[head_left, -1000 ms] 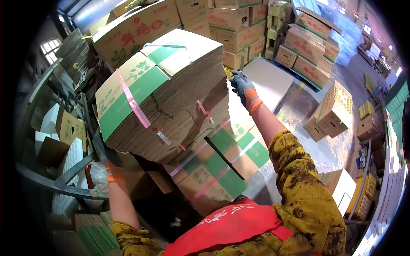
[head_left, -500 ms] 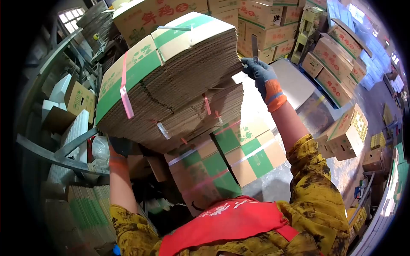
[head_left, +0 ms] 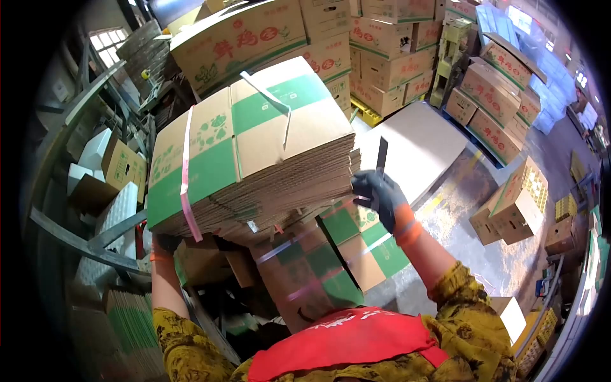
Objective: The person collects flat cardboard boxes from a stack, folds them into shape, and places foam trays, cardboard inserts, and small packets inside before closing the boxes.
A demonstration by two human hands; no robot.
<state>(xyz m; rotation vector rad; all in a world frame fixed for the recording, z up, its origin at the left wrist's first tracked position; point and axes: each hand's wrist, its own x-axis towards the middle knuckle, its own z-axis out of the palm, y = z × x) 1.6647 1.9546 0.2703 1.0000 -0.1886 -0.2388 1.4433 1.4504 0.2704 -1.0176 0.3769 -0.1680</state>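
A thick stack of flattened cardboard (head_left: 210, 159), brown with green bands, lies in front of me with a pink and white strap (head_left: 186, 172) around its left part. A loose white strap (head_left: 272, 99) rests on top. My right hand (head_left: 377, 194), in a grey glove with an orange cuff, is at the stack's right edge, closed around a flat dark blade (head_left: 382, 155) that points up. My left hand (head_left: 167, 243) is at the lower left corner, its fingers hidden under the stack. Strapped green and brown cardboard bundles (head_left: 331, 274) lie below.
Printed cartons (head_left: 248, 38) are piled behind the stack, and more (head_left: 490, 95) stand at the back right. A metal frame (head_left: 83, 239) curves along the left. Open boxes (head_left: 512, 200) stand on the floor at right. A pale board (head_left: 414, 146) lies beyond my right hand.
The upper stack has come down and its top now faces me more. My right hand has lowered with the blade, and my left hand has moved slightly down and left.
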